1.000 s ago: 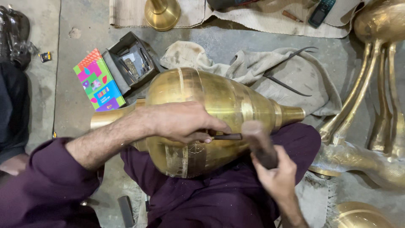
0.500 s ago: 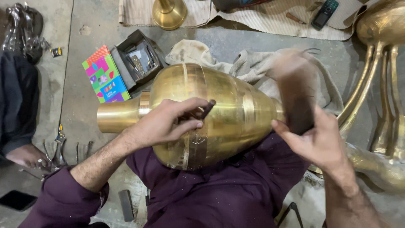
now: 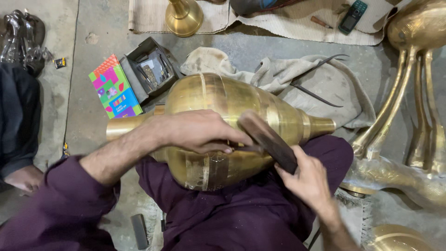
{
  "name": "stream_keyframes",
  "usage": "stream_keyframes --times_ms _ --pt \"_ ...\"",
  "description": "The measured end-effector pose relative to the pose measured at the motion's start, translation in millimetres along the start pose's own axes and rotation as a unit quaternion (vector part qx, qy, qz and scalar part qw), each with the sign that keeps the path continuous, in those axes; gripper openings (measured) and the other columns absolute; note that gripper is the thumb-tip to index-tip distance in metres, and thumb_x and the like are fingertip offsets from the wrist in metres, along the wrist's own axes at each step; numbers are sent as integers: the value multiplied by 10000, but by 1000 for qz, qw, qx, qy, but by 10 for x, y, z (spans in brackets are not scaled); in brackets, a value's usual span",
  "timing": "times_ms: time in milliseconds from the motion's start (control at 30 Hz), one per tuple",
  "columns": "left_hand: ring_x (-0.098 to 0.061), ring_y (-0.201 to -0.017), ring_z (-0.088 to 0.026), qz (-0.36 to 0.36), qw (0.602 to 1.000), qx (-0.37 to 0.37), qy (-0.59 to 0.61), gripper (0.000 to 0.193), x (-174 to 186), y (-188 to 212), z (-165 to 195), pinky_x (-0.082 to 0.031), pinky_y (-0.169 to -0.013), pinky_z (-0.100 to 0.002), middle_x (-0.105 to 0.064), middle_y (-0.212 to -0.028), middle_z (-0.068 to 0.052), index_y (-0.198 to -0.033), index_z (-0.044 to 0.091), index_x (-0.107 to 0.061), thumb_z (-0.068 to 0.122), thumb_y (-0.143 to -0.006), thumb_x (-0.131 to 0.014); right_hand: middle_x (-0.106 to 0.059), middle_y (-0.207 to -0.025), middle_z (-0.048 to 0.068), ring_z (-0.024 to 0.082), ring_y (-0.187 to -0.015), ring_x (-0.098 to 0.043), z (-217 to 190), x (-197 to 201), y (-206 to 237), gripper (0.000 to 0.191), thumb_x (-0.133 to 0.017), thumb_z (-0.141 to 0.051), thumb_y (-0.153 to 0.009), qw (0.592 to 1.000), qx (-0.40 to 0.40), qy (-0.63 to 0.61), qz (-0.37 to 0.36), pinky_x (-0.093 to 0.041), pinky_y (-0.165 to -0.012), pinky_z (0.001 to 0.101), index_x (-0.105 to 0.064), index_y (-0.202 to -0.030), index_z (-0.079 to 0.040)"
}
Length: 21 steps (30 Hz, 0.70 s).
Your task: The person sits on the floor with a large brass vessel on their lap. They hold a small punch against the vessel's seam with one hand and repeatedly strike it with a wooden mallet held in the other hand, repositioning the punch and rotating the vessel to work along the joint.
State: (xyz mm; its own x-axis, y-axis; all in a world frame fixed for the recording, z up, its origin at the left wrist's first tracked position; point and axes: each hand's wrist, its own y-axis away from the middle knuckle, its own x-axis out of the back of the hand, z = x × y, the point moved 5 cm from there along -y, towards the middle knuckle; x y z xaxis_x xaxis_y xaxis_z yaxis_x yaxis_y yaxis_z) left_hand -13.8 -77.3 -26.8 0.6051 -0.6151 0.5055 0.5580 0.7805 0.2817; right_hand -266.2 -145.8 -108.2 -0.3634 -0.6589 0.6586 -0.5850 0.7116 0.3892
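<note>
We see a large brass vase (image 3: pixel 218 125) lying on its side across the person's lap, neck pointing toward nine o'clock, narrow end toward three. The left hand (image 3: pixel 200 132) lies on the vase's upper side, its grip pinching a thin dark tool (image 3: pixel 241 148) against the metal. The right hand (image 3: pixel 306 179), at four o'clock of the vase, has its grip closed around a dark wooden mallet (image 3: pixel 267 139) whose head touches the vase. A grey cloth (image 3: pixel 297 79) lies on the floor at one o'clock, a colourful box (image 3: pixel 114 88) at ten.
</note>
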Motion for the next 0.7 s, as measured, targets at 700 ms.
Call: stream_keyframes --times_ms 700 --pt "-765 -899 -317 83 996 3 22 419 107 151 72 -587 -785 -464 -774 -996 -111 -1343 142 -613 215 -938 -697 -725 -897 46 109 -801 -665 128 10 184 298 -819 -92 -838 968 90 -182 150 -549 -729 256 -665 -1073 7"
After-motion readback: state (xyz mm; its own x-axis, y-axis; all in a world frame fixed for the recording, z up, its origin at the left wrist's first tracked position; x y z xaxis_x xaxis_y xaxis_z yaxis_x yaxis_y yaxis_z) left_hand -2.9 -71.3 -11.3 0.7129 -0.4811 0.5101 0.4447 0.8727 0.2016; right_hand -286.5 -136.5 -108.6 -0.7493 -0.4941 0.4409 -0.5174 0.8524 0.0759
